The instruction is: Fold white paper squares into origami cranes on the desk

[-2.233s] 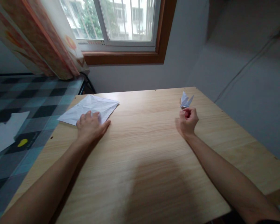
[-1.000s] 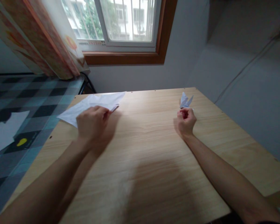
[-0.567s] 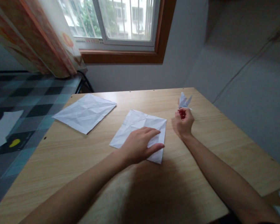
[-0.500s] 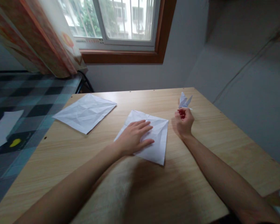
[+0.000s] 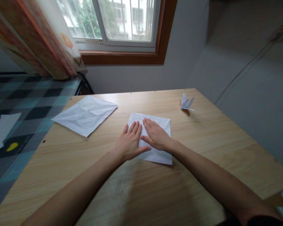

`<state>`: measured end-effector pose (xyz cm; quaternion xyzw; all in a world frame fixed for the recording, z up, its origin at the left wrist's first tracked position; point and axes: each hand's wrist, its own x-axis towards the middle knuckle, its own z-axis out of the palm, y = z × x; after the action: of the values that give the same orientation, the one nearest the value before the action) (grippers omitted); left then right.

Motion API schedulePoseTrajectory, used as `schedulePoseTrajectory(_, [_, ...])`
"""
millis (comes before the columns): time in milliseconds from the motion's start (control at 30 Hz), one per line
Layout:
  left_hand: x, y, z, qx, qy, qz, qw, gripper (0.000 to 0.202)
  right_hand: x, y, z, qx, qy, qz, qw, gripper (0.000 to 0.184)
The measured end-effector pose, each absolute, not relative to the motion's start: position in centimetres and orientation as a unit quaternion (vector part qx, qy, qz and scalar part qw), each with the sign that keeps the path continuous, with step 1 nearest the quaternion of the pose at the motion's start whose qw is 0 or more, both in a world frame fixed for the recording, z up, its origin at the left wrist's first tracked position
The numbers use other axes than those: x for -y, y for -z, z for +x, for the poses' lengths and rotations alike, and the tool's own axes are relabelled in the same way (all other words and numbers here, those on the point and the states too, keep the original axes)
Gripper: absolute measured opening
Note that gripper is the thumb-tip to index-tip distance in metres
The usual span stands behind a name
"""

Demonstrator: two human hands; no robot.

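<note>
A creased white sheet of paper (image 5: 161,158) lies flat on the wooden table (image 5: 94,191) in front of me. My left hand (image 5: 130,142) rests on its left part, fingers stretched out and thumb pointing right. Beside it, my right hand (image 5: 157,135) lies palm down on the paper, fingers extended toward the upper left. Both hands hide much of the sheet's middle. Toward the back right stands a small folded white paper figure (image 5: 185,103), like an origami crane, apart from either hand.
Another creased paper sheet (image 5: 86,116) lies at the table's back left. To the left is a checkered cloth surface (image 5: 44,108) with white paper (image 5: 6,128) and a dark item with a yellow mark (image 5: 13,147). A window (image 5: 127,20) and a curtain (image 5: 35,37) are behind.
My right hand has moved left from near the paper figure, unclenched, and come down on the sheet. My left hand has shifted slightly left, and the sheet has turned a little.
</note>
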<state>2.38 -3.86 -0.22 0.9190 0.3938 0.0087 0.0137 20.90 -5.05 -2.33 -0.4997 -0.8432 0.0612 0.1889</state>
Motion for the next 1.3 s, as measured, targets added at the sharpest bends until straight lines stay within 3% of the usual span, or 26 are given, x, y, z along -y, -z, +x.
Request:
schedulePoseTrajectory(100, [3.8,0.4,2.2,-0.397,-0.015,0.918,0.011,0.113,5.2,2.1,21.1,0.848,-0.048,-0.515,0.115,0.077])
schedulePoseTrajectory(233, [3.5,0.4,1.7,-0.403,-0.014,0.915,0.012,0.115,5.8,1.6,23.0,0.835,-0.037,-0.543,0.077,0.082])
schedulePoseTrajectory(600, [1.9,0.5,-1.7,-0.427,0.01,0.904,0.012,0.113,7.0,2.5,29.0,0.76,-0.018,-0.644,0.079,0.081])
schedulePoseTrajectory(767, [1.9,0.5,-2.0,-0.429,0.002,0.903,0.003,0.113,6.6,2.4,29.9,0.732,-0.102,-0.644,0.198,0.081])
schedulePoseTrajectory(933, [1.9,0.7,-1.9,-0.43,-0.014,0.903,-0.01,0.11,6.7,1.7,29.2,0.549,-0.327,-0.598,0.484,0.082])
schedulePoseTrajectory(1000, [1.9,0.8,-1.9,-0.433,-0.022,0.901,-0.013,0.108,6.8,1.5,28.7,0.457,-0.4,-0.568,0.555,0.075])
schedulePoseTrajectory(1100, [1.9,1.0,-1.9,-0.438,-0.035,0.898,-0.01,0.106,6.8,1.5,28.5,0.394,-0.455,-0.55,0.579,0.067])
schedulePoseTrajectory(1300, [1.8,1.5,-2.1,-0.433,-0.066,0.899,-0.01,0.103,6.3,1.2,30.1,0.402,-0.416,-0.584,0.569,0.056])
